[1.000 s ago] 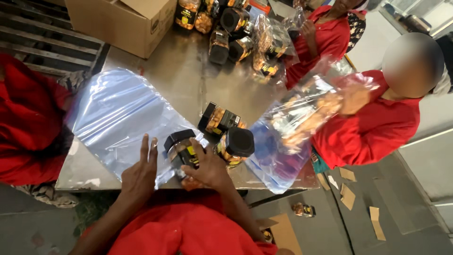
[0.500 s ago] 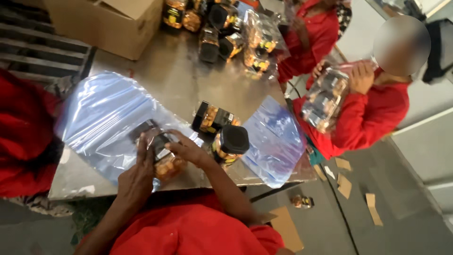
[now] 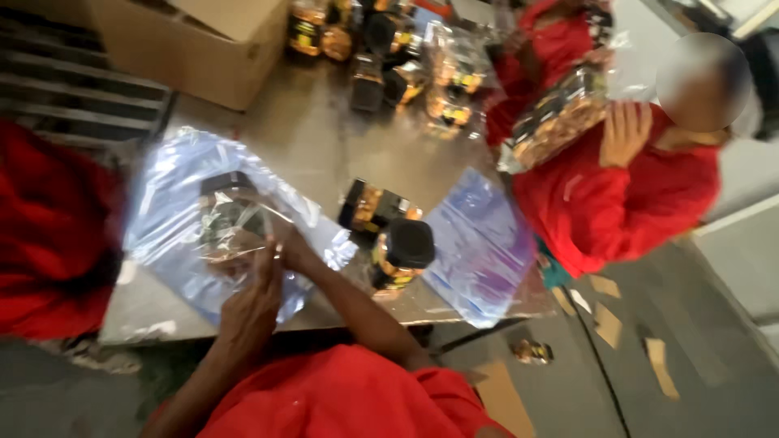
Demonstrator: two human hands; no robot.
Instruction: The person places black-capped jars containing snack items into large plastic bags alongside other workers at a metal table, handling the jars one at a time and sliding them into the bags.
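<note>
We see our left hand and right hand meet at about eight o'clock from the middle of the steel counter. Both work on a black-lidded jar that sits inside a clear plastic bag. The left fingers are clenched on the bag's open edge. The right fingers grasp the film close by the jar; motion blur keeps us from telling whether they touch the jar itself.

The bag lies flat on the counter and spreads toward ten o'clock, with the jar lying in its middle.

Just beside our right forearm, toward three o'clock, a second jar with a black lid stands upright, and a third jar lies on its side just behind it, at about one o'clock from our hands. A second flat plastic sheet lies past them, hanging over the counter's near edge.

At twelve o'clock a cluster of more jars crowds the far side, and a cardboard box stands at eleven o'clock. At two o'clock a co-worker in red holds a filled bag of jars against the chest. Red cloth fills the nine o'clock edge. Cardboard scraps lie on the floor at four o'clock.
</note>
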